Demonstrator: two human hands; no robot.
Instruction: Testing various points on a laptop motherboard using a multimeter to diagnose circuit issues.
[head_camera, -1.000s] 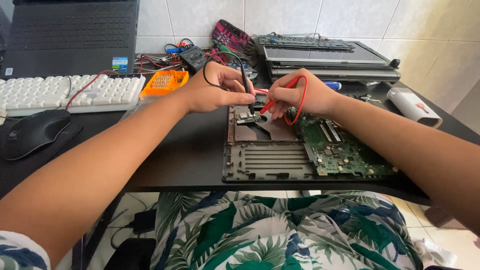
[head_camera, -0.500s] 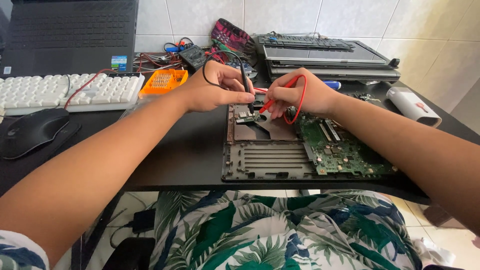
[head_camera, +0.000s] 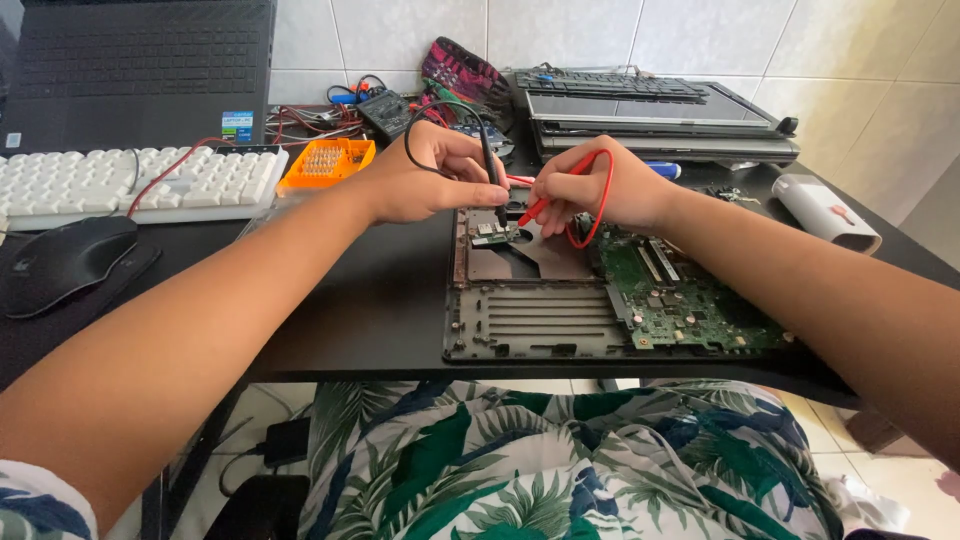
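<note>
Head view, left hand (head_camera: 425, 180) clamped on black probe (head_camera: 493, 178), right hand (head_camera: 600, 190) pinching red probe (head_camera: 548, 197), tips on green circuit board (head_camera: 680, 300).

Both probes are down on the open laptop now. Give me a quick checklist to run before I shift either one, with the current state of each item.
1. Black probe gripped in left hand: ok.
2. Red probe gripped in right hand: ok.
3. Both tips at the small module on the open laptop: ok; exact contact pads: cannot tell.
4. Tips apart from each other: cannot tell, too small.
5. Red lead clear of the green board: not ok, its loop hangs over the board's edge.
6. Meter reading visible: cannot tell, its face is turned away.
</note>
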